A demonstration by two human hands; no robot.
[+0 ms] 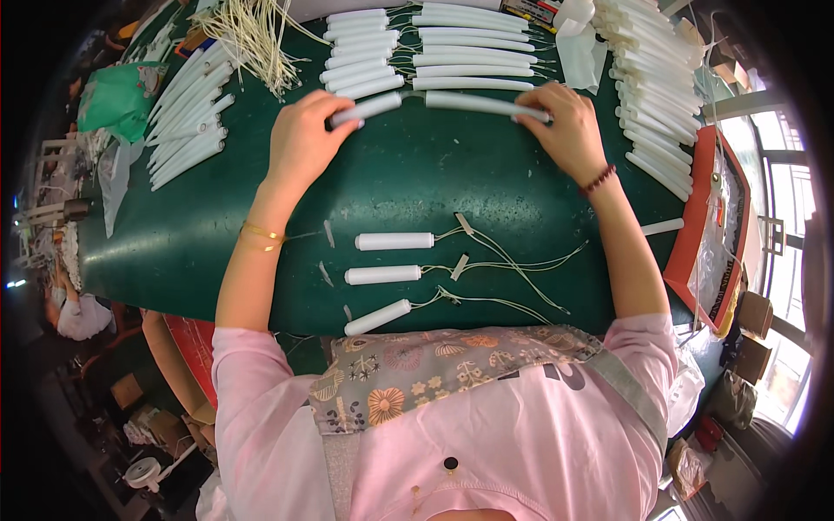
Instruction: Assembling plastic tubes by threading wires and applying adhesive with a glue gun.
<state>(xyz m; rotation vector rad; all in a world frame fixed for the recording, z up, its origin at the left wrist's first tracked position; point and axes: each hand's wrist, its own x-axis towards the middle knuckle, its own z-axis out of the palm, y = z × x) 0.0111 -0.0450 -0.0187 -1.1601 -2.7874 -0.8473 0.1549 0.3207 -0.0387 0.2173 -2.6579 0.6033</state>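
Observation:
At the far side of the green table (486, 178), my left hand (304, 139) pinches the outer end of a short white tube (375, 107). In line with it lies a longer white tube (478, 102), its right end between the fingers of my right hand (565, 126). A thin wire seems to join the two tubes at the small gap. Just beyond are a row of short white tubes (360, 50) and a row of long white tubes (473, 50), wires between them. Closer to me lie three short white tubes (382, 274) with pale wires (508, 263) running right.
Loose pale wires (252, 39) are heaped at the far left, beside several slim white tubes (187, 117) and a green bag (117, 100). A large stack of white tubes (656, 87) fills the far right. A red-orange box (695, 234) stands at the right edge.

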